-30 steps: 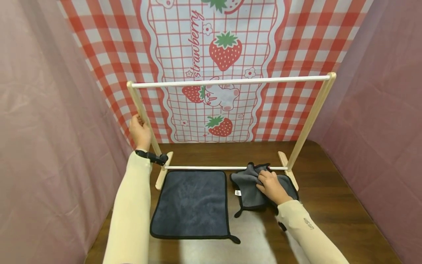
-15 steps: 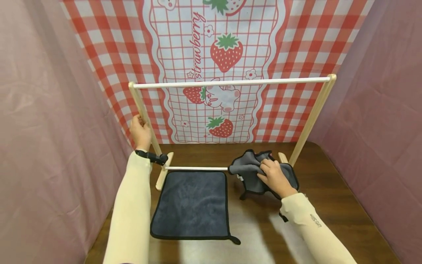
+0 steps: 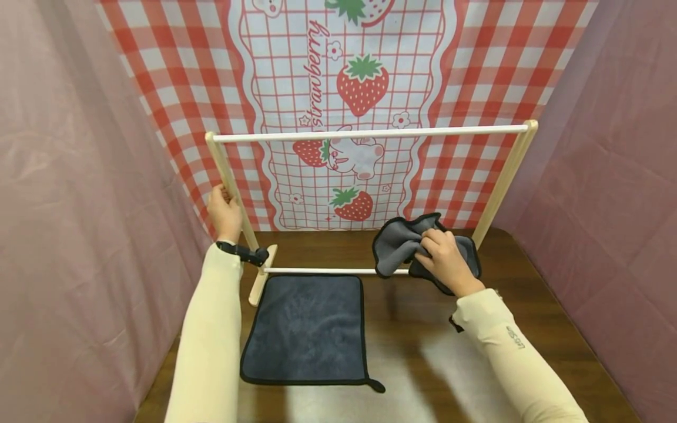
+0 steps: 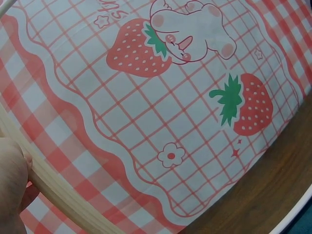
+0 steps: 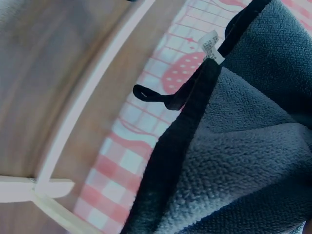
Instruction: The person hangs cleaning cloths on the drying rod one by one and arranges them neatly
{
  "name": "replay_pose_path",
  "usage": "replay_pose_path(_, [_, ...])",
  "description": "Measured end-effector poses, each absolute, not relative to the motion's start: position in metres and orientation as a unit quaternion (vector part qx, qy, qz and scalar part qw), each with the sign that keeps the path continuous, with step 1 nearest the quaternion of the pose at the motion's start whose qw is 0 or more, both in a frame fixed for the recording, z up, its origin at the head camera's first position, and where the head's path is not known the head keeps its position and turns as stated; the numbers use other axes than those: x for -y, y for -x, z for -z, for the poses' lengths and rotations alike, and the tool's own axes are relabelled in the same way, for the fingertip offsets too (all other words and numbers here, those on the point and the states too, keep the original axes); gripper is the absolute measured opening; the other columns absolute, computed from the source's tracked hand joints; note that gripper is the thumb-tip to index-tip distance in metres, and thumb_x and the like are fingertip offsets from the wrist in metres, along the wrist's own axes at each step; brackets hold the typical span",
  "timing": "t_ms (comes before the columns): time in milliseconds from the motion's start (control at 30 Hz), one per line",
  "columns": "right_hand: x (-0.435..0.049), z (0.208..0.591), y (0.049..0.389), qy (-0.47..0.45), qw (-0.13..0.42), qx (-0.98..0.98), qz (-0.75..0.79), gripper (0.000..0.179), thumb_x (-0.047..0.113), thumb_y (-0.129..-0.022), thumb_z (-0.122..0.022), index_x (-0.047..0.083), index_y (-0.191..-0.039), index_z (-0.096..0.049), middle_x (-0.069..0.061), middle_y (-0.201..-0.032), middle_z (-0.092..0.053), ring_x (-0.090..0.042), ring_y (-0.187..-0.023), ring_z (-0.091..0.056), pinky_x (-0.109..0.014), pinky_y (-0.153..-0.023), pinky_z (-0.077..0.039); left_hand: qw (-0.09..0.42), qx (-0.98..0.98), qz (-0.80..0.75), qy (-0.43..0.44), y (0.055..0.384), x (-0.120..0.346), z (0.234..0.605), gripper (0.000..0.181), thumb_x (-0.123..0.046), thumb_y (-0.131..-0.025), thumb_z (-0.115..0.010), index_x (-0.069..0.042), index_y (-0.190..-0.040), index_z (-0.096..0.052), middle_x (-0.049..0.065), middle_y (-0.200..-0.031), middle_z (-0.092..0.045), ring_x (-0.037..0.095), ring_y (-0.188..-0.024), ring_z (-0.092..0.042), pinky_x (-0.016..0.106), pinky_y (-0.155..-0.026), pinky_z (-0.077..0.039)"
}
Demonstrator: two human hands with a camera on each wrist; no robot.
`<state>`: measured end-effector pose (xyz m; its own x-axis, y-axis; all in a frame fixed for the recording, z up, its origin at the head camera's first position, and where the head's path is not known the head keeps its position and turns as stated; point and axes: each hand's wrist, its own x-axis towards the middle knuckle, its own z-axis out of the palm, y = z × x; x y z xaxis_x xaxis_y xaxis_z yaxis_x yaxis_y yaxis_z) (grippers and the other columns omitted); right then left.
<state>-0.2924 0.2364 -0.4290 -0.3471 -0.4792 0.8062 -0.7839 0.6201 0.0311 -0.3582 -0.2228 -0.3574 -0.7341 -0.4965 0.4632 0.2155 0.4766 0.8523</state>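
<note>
My left hand (image 3: pixel 224 212) grips the left wooden post (image 3: pixel 228 176) of a drying rack, partway up. In the left wrist view, that hand (image 4: pixel 12 183) shows at the edge, against the post (image 4: pixel 61 200). My right hand (image 3: pixel 448 263) pinches a bunched grey towel (image 3: pixel 395 239) with black edging, held up off the table in front of the rack's right side. The towel (image 5: pixel 243 161) fills much of the right wrist view, with its hanging loop (image 5: pixel 150 95) and white tag (image 5: pixel 209 46). A second dark grey towel (image 3: pixel 304 329) lies flat at the left.
A white top bar (image 3: pixel 370 134) spans the rack, and a white lower bar (image 3: pixel 317 271) runs near the brown wooden table (image 3: pixel 534 329). Behind hangs a strawberry-print cloth (image 3: pixel 296 70). Pink curtains (image 3: pixel 95 205) stand at both sides.
My right hand has lifted the bunched towel off the table, up and slightly toward the rack. The left hand stays on the post, and the flat towel has not moved.
</note>
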Motion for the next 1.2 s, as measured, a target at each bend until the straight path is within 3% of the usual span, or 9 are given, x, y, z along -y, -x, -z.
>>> replay_pose_path(300, [-0.234,0.399,0.296,-0.407,0.444,0.778,-0.177,0.032,-0.010,-0.065,-0.084,-0.006,-0.078,-0.056,-0.022,-0.089,-0.058,-0.039,-0.077,-0.053,-0.046,-0.061,-0.032,0.365,0.788,0.487,-0.092,0.360,0.222,0.358,0.030,0.012,-0.093,-0.055,0.012,-0.123,-0.055,0.029,-0.116,-0.055,0.041,-0.111,-0.055,0.045,-0.096,-0.047])
replay_pose_path(600, [-0.234,0.368,0.298,-0.421,0.470,0.754,-0.183,0.018,-0.001,-0.078,-0.074,-0.005,-0.079,-0.057,-0.023,-0.091,-0.059,-0.038,-0.081,-0.054,-0.047,-0.063,-0.032,0.370,0.790,0.481,-0.087,0.359,0.222,0.359,0.030,0.012,-0.092,-0.055,0.012,-0.122,-0.055,0.030,-0.115,-0.055,0.042,-0.110,-0.054,0.046,-0.096,-0.047])
replay_pose_path(1200, [-0.224,0.311,0.294,-0.401,0.536,0.710,-0.218,0.018,-0.006,-0.071,-0.075,-0.008,-0.077,-0.058,-0.024,-0.089,-0.060,-0.041,-0.080,-0.054,-0.052,-0.063,-0.031,0.360,0.798,0.474,-0.095,0.360,0.221,0.360,0.032,0.008,-0.095,-0.054,0.010,-0.127,-0.054,0.029,-0.119,-0.054,0.042,-0.114,-0.053,0.047,-0.098,-0.046])
